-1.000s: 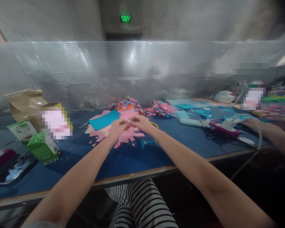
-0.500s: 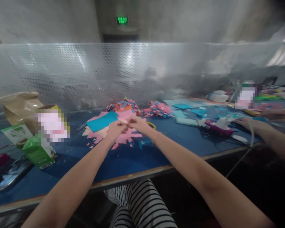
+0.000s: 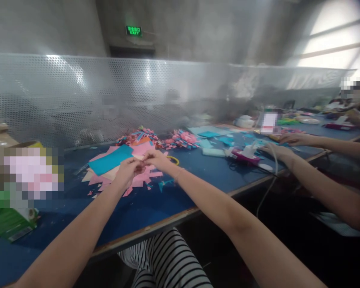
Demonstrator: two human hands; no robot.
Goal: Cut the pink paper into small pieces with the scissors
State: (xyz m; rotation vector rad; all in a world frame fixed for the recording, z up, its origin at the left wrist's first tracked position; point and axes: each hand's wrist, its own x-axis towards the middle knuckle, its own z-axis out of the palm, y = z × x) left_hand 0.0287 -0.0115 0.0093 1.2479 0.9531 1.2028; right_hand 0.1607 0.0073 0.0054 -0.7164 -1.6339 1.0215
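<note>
My left hand [image 3: 131, 171] and my right hand [image 3: 157, 161] meet fingertip to fingertip above a heap of cut paper. Both are closed in a pinch; whatever lies between the fingers is too small and covered to make out. Under and beside them spread pink paper pieces [image 3: 142, 180] with pointed edges. A blue sheet [image 3: 110, 160] rests on top of the heap, left of my hands. Behind it sit a mixed pile of pink, orange and blue scraps [image 3: 141, 137] and a second pink and blue pile [image 3: 182, 139]. A yellow ring-shaped handle [image 3: 173, 160] shows by my right wrist.
A green box [image 3: 10, 222] stands at the left on the blue table [image 3: 108, 228]. To the right lie a purple glue gun [image 3: 244, 157], its cord, and light blue paper [image 3: 210, 134]. Another person's hands [image 3: 280, 154] work farther right. A perforated metal screen [image 3: 132, 92] runs along the back.
The view has turned to the right, so the table's things appear farther left and more of the other person's arms shows. My hands stay pinched together over the paper.
</note>
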